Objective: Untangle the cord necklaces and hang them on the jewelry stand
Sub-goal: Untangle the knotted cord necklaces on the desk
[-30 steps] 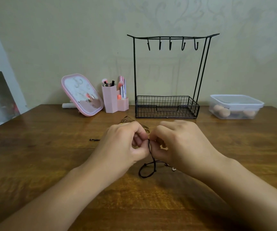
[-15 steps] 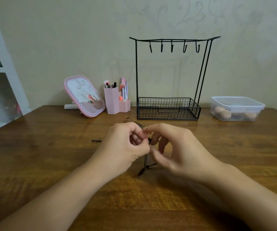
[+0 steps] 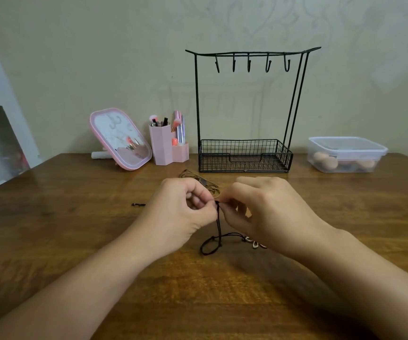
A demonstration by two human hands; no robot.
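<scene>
Left hand [image 3: 181, 212] and right hand [image 3: 266, 212] both pinch the top of the black cord necklace [image 3: 219, 229] above the desk [image 3: 51, 241]; its loop rests on the wood. Brown cords [image 3: 198, 179] lie behind; jewelry stand [image 3: 244, 106] hooks bare.

A black cord necklace [image 3: 219, 227] hangs from pinching fingertips in front of the jewelry stand [image 3: 246, 111], its lower loop lying on the table beside a pale pendant [image 3: 253, 242]. A brown cord necklace [image 3: 198, 180] lies coiled just before the stand's wire basket. The stand's five hooks are bare.
</scene>
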